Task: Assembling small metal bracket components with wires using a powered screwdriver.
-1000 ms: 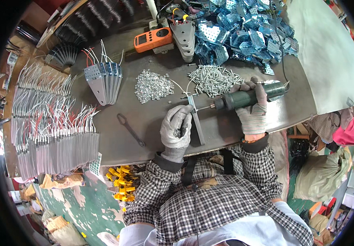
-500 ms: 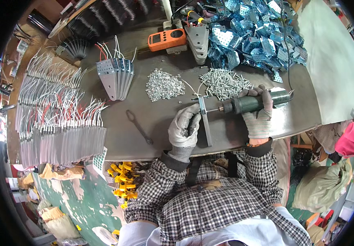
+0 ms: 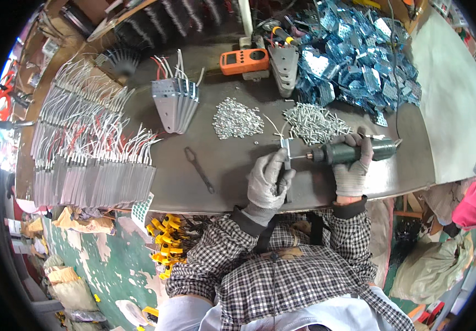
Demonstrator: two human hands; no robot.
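Note:
My left hand (image 3: 266, 182), in a grey glove, pinches a narrow grey plate seen nearly edge-on, with a small metal bracket (image 3: 286, 147) at its far end and two white wires above it. The fingers cover much of the plate. My right hand (image 3: 352, 168), also gloved, is wrapped round a dark green electric screwdriver (image 3: 384, 148) lying level. Its bit points left and meets the bracket beside my left fingertips; the contact point is too small to make out. Beyond the hands lie a heap of screws (image 3: 316, 122) and a heap of small nuts (image 3: 237, 118).
A wrench (image 3: 199, 170) lies left of my hands. Wired plates (image 3: 94, 182) fill the table's left side; a bracketed bundle (image 3: 175, 107) stands nearer. An orange meter (image 3: 244, 61), stacked grey plates (image 3: 285, 69) and piled blue brackets (image 3: 354, 60) occupy the back. A black cord (image 3: 395, 66) hangs at right.
The whole view has shifted, so the table's things appear farther right. My left hand now covers more of the plate, its fingers closer to the bracket. The screwdriver's bit stays against the bracket.

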